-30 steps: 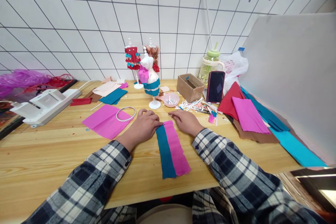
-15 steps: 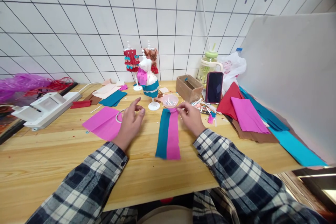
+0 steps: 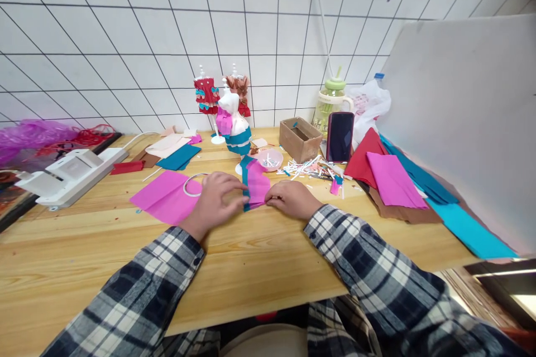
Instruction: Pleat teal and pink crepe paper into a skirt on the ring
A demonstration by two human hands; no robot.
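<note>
A crepe paper strip, teal along the left and pink along the right, stands raised and bent between my hands. My right hand pinches its lower right corner. At its left edge are the curled fingers and thumb of my left hand, closed on the lower left part. Behind the strip stands a small white dress form with a pink piece at its side and a teal-banded skirt; the strip covers part of its base. Left of my left hand, a silver ring lies on a pink paper sheet.
A pink dish, a cardboard box and scattered white sticks are behind my hands. A phone leans before a green-lidded jug. Folded coloured papers lie right, a power strip left. Two dressed forms stand behind.
My right hand has moved down and toward me, bringing the strip's far edge near and bending the strip up. My left hand has come right and closed on its left edge.
</note>
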